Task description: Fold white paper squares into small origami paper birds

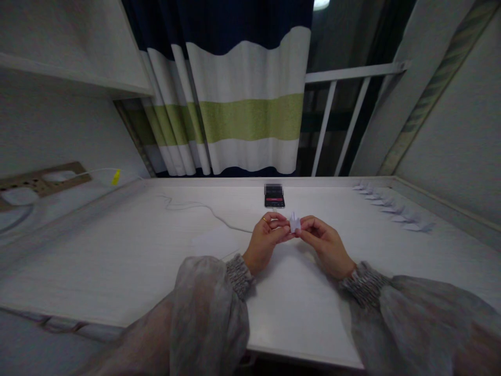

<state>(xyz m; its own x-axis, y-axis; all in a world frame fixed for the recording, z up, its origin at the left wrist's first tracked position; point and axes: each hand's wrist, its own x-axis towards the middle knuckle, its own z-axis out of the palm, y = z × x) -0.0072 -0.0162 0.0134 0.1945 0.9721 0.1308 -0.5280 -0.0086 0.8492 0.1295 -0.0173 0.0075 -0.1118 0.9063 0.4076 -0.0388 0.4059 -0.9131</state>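
Head view, forward (and downward).

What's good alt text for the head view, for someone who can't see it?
A person's left hand and right hand hold a small folded paper over a white desk. Beyond lie a phone and, to the right, a row of folded papers; a striped curtain hangs behind.

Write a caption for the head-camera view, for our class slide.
Two hands hold a small folded paper over a white desk, pale folded pieces lined up at right.

A navy, white and green curtain partly covers what seems a dark window behind a white desk.
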